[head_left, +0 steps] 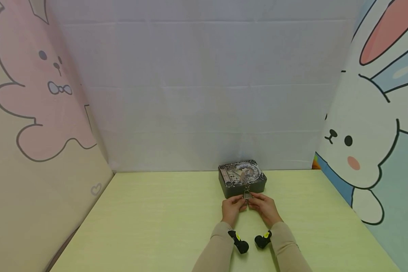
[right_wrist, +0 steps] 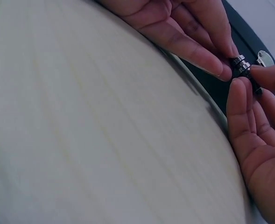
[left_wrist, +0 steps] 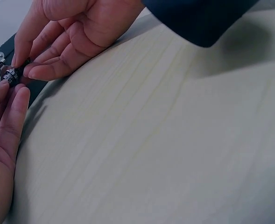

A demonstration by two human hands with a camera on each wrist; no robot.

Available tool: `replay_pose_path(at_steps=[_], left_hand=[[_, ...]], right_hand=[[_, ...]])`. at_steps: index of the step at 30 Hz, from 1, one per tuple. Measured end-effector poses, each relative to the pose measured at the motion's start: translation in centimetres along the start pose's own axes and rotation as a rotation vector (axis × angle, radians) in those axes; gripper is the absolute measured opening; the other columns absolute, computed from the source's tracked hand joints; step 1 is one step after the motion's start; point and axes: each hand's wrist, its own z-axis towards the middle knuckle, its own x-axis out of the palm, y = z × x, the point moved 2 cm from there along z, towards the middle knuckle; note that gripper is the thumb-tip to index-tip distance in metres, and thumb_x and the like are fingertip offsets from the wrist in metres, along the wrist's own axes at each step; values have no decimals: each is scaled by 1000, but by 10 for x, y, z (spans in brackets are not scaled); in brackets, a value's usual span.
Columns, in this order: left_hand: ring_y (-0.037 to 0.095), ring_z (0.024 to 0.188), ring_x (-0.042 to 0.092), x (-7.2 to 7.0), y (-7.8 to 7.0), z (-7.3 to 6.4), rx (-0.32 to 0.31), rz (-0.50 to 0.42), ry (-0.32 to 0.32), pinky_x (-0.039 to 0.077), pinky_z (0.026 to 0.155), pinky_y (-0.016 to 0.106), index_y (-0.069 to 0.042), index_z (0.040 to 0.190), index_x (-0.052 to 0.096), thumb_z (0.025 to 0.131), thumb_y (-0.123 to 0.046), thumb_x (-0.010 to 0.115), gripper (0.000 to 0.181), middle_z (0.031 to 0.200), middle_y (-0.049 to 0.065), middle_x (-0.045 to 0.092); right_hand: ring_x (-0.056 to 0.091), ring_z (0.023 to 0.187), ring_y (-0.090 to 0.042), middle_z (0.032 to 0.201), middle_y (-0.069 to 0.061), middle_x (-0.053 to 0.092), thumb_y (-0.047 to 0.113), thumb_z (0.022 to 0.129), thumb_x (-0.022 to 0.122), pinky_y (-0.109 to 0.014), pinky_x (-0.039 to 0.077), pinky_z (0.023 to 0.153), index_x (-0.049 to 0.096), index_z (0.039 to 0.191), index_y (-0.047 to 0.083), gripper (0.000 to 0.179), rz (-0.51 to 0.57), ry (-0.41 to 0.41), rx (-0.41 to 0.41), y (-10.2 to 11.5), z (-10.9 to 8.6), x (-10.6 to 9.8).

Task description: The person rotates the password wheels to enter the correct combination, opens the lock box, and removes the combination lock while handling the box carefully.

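Observation:
A dark tin box (head_left: 242, 174) with an ornate printed lid stands at the back of the table, its lid down. At its front, by a silver hasp (right_wrist: 265, 58), is a small combination padlock (right_wrist: 241, 65) with number dials. My left hand (head_left: 232, 209) pinches the padlock from one side with thumb and fingertips. From the other side my right hand (head_left: 264, 208) pinches it too. In both wrist views the fingertips meet around the dials and partly cover the lock. Whether the shackle is fastened is hidden.
The pale yellow table (head_left: 149, 215) spreads around the box and hands. Behind the box rises a white cloth wall (head_left: 204, 94). Side panels with cartoon rabbits flank the table. Black wrist cameras (head_left: 241, 246) sit on both forearms.

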Motion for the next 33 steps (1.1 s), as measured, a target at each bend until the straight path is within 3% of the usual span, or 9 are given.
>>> replay_pose_path(at_steps=[33], left_hand=[[25,82,73,2,-4,-2,-8,0,-10,62,68,28,16,107,69,89,8,68,20,93,21,72]], right_hand=[[66,69,-9,89,-3,67,-8,96,58,-21,59,65,48,132,-21,40,-48,-26,-14,1,-2,3]])
